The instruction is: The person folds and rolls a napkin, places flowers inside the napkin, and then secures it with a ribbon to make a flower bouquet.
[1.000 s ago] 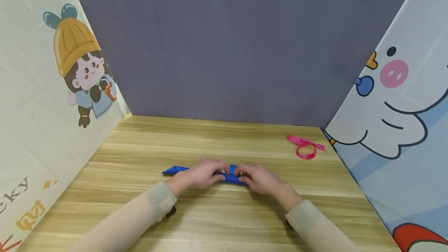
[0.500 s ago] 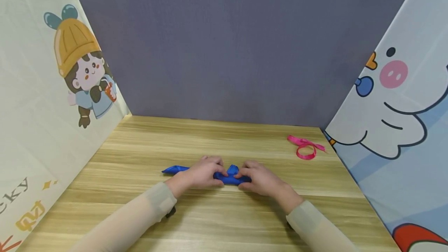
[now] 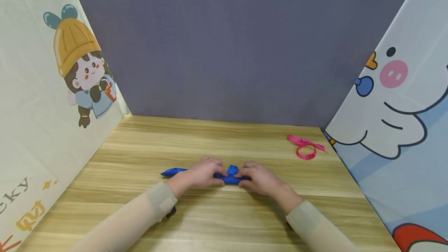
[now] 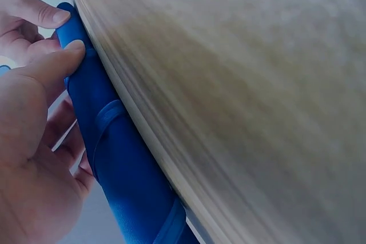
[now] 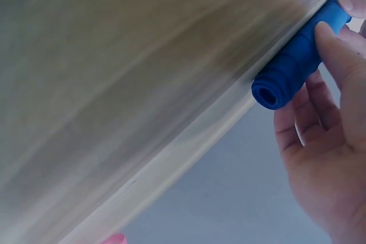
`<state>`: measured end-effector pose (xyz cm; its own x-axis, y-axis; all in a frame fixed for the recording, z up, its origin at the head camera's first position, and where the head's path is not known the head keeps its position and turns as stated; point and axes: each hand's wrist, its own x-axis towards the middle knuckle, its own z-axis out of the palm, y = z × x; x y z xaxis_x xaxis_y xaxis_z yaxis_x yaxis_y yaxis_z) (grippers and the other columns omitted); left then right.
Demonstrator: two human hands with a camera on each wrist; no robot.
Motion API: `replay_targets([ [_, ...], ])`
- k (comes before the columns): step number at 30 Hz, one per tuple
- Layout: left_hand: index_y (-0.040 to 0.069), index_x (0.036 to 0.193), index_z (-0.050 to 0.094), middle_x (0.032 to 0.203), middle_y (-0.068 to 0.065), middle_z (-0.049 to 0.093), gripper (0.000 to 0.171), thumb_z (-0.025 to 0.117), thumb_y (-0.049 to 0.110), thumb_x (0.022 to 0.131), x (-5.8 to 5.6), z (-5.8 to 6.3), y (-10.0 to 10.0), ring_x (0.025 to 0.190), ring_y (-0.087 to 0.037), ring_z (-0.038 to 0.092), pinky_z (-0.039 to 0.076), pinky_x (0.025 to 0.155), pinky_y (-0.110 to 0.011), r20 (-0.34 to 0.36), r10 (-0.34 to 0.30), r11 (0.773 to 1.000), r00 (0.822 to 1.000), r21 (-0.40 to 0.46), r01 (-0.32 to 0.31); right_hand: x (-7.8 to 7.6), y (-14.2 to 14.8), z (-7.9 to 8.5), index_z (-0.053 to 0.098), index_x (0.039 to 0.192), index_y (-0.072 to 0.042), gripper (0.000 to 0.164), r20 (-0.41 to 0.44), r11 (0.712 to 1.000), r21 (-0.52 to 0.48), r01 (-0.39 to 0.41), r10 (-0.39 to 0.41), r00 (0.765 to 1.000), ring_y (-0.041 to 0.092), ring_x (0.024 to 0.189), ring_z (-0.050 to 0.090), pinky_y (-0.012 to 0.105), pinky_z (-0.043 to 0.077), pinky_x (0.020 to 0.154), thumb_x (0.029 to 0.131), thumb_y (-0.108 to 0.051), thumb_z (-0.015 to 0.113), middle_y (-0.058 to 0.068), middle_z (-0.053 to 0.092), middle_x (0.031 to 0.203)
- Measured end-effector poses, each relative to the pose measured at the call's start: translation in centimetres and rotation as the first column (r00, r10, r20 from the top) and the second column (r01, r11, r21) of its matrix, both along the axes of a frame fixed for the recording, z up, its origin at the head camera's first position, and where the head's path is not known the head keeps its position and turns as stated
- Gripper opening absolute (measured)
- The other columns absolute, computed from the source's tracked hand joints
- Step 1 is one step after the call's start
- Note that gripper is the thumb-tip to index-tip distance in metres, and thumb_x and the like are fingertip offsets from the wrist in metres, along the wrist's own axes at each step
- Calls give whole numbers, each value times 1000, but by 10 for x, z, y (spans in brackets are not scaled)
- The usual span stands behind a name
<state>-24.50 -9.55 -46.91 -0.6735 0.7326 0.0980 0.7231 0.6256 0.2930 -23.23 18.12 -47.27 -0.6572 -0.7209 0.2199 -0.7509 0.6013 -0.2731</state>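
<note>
A long roll of blue cloth (image 3: 231, 181) lies crosswise on the wooden table in the head view. My left hand (image 3: 204, 173) grips it left of its middle, thumb on the near side and fingers over the far side. Close to its right end, my right hand (image 3: 263, 179) pinches it the same way. Between the hands, a small pointed flap of the cloth (image 3: 232, 169) sticks out on the far side. The roll's left end tapers out past my left wrist. In the right wrist view the right end of the roll (image 5: 267, 93) shows a hollow, layered spiral.
A loosely looped pink ribbon (image 3: 306, 151) lies at the back right of the wooden table (image 3: 196, 139). A grey panel (image 3: 224, 49) stands behind the table. Printed cartoon panels flank it at left and right.
The fingertips of both hands have settled lower onto the roll. The flap between them went from a strip to a pointed shape. The ribbon has stayed put.
</note>
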Motion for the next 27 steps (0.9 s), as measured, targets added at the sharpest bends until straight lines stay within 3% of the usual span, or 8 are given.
replay_targets([
  [10, 21, 118, 86, 106, 8, 74, 19, 78, 30, 104, 2, 4, -1, 100, -7, 66, 51, 102, -49, 25, -16, 999, 1000, 33, 15, -3, 2, -2, 83, 121, -14, 19, -18, 1000, -3, -23, 23, 1000, 16, 100, 71, 37, 62, 92, 103, -13, 78, 0, 76, 108],
  [17, 17, 120, 84, 111, 4, 78, 20, 70, 25, 109, 3, 3, -1, 105, -12, 71, 54, 102, -54, 8, -21, 999, 1000, 45, 20, -5, 1, -3, 77, 126, -15, 21, 13, 1000, 12, 15, -15, 1000, 16, 100, 73, 38, 63, 90, 106, -11, 73, 0, 77, 109],
  [23, 21, 130, 73, 110, 6, 80, 20, 68, 22, 111, 1, 1, 1, 101, -10, 73, 49, 98, -45, 67, 14, 997, 998, 75, -19, -5, 0, -4, 73, 117, -17, 17, -34, 1000, -22, 3, -4, 999, 17, 95, 76, 36, 64, 84, 104, -6, 75, 1, 80, 105],
  [27, 22, 124, 75, 119, 5, 80, 16, 69, 20, 110, 1, 0, 1, 109, -13, 74, 50, 98, -46, 30, 0, 998, 1000, 68, -2, -3, -1, -3, 80, 112, -17, 12, -72, 1000, 6, 20, -20, 997, 20, 100, 77, 38, 64, 90, 104, -9, 75, 0, 80, 108],
])
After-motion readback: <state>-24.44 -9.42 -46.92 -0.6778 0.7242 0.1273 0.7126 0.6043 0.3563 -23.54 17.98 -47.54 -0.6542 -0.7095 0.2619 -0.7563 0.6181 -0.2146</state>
